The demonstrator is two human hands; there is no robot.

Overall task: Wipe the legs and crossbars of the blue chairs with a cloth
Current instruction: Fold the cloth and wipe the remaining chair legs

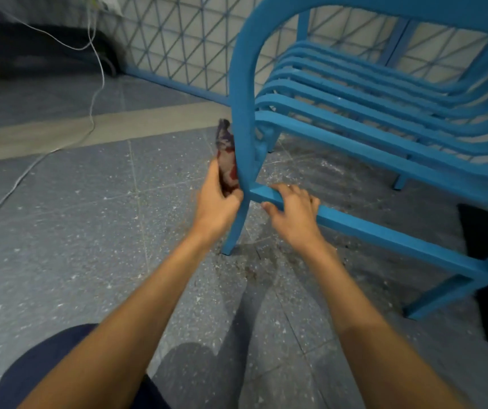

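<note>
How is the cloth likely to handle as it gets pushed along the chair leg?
Probably floppy: the cloth bunches in the left hand and moulds against the chair leg. Likely light: that one hand holds it up.

Chair (384,119) fills the right half of the frame. Cloth (226,154) lies against the left side of its near leg (241,113), centre frame, held by the left hand (216,199). Right hand (293,211) grips the crossbar (384,234) just right of that leg. Lattice railing (177,39) stands behind the chair; cable (98,84) trails down the left.
</note>
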